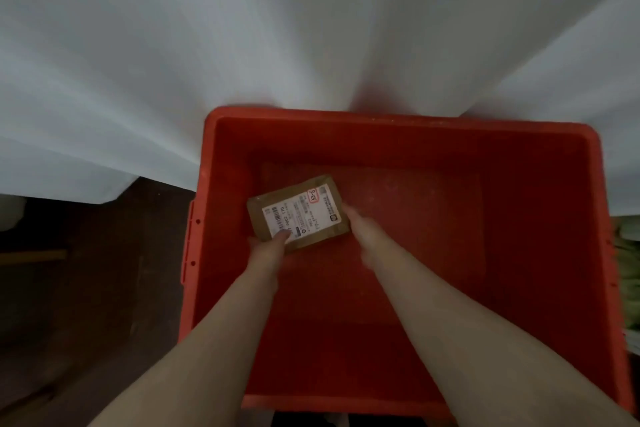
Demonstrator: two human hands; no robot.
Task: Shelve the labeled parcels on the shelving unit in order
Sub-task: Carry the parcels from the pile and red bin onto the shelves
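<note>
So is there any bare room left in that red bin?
Plenty. The floor of the bin is bare between the right hand and the right wall, and along the far wall beyond the parcel. It is crowded only left of centre, where the left hand and right hand meet at the parcel.

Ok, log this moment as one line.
left hand: grips small brown labelled parcel | right hand: touches its right edge | location: inside red plastic crate
</note>
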